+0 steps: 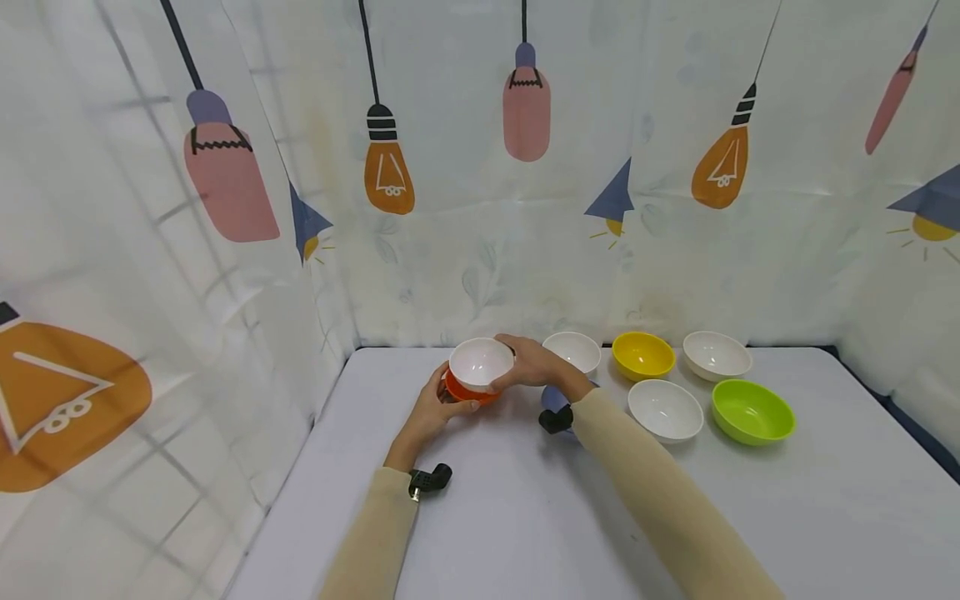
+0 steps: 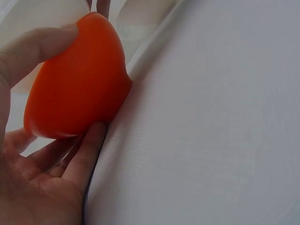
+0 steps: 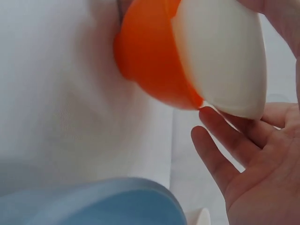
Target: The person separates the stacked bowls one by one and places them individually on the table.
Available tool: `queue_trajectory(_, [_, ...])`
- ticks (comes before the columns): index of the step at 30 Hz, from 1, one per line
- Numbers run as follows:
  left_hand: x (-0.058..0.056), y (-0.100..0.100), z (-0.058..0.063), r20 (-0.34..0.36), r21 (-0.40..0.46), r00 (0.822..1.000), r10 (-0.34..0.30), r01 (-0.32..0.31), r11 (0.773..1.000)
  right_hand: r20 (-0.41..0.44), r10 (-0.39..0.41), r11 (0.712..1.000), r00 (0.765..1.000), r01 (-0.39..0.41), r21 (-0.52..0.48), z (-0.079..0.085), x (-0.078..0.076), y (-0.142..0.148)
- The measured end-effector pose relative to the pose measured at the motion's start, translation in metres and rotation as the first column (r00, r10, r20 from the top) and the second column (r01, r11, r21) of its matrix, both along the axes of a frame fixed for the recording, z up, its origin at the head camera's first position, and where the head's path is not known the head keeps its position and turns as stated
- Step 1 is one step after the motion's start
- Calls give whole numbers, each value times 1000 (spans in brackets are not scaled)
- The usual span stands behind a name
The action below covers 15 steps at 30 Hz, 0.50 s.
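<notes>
An orange bowl stands on the table toward its left back part. My left hand holds it, thumb on the near side and fingers around the far left side. A white bowl sits partly inside the orange bowl's rim, as the right wrist view shows. My right hand grips this white bowl by its right side, the thumb and fingers on opposite sides of it. How deep the white bowl rests is hidden. Just right of the hands is a blue bowl, mostly covered by my right forearm in the head view.
Right of my right arm stand more bowls: white, yellow, another white, a nearer white and green. The white table meets a patterned curtain at the back and left.
</notes>
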<state>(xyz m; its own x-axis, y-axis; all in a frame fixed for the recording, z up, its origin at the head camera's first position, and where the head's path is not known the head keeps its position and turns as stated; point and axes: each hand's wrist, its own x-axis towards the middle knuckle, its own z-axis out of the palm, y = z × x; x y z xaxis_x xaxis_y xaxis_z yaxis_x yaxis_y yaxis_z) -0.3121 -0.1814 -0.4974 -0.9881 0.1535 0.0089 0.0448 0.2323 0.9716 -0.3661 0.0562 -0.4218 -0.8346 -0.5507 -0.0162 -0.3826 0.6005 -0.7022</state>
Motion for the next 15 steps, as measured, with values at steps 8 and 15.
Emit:
queue_trajectory(8, [-1, -2, -1, -22, -22, 1000, -3, 3, 1000, 17, -47, 993, 999, 49, -109, 0, 10, 6])
queue_trajectory(15, [-2, -2, -1, -32, -20, 999, -19, 18, 1000, 18, -66, 967, 998, 68, -247, -2, 28, 14])
